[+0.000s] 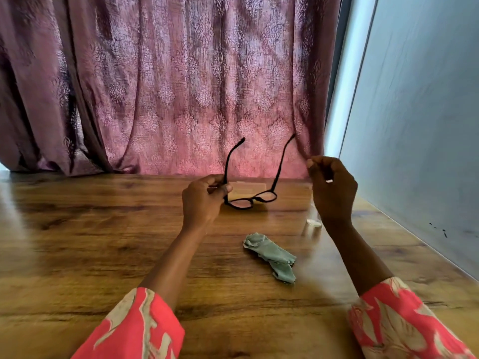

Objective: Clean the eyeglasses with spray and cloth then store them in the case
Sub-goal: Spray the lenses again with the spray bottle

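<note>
The left hand (204, 200) has its fingers and thumb curled tight on the corner of the eyeglasses (250, 198), where one arm joins the front. It holds them up above the table (77, 242), near the far edge. The right hand (333, 187) is also up in the air, just to the right of the glasses. Its fingers are curled in, and something small and white shows between them, but I cannot tell what it is.

The glasses have a thin black frame with both arms open and pointing up. The lenses look clear.

A crumpled green cloth (272, 256) lies on the table, nearer the person, between the two arms. A small clear bottle (313, 225) stands by the right wrist, near the right edge. A flat tan case (246, 189) lies under the glasses by the far edge. The left side of the wooden table is wide and open.
</note>
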